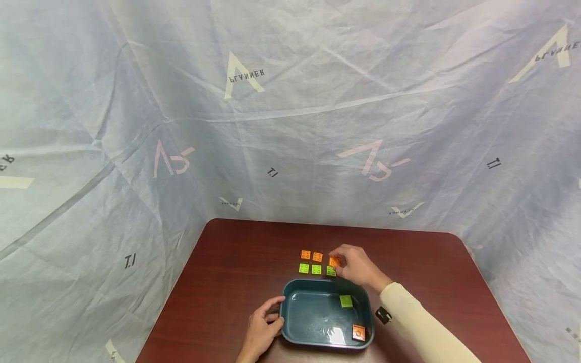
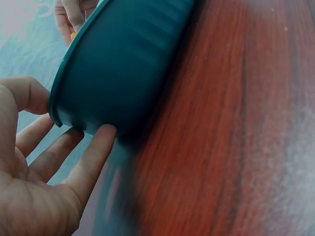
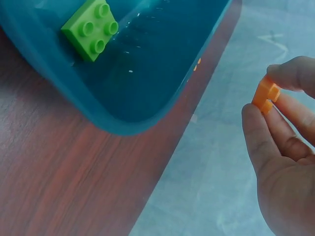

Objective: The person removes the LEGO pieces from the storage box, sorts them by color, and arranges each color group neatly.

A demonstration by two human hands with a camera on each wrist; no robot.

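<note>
Now right arm [image 1: 422,320] angled inward, fingers [image 3: 258,135] pinching orange brick [image 3: 262,97]; left fingers [image 2: 91,167] gripping tray [image 1: 313,315].

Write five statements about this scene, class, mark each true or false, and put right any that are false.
1. The right grip pinches an orange brick. True.
2. The left grip lies flat, well away from the tray. False: the left grip touches the side of the tray.
3. Inside the tray lie a green brick and a second orange brick. True.
4. Every brick outside the tray is orange. False: green bricks lie on the table too.
5. The tray is round. False: it is roughly rectangular, with rounded corners.
</note>
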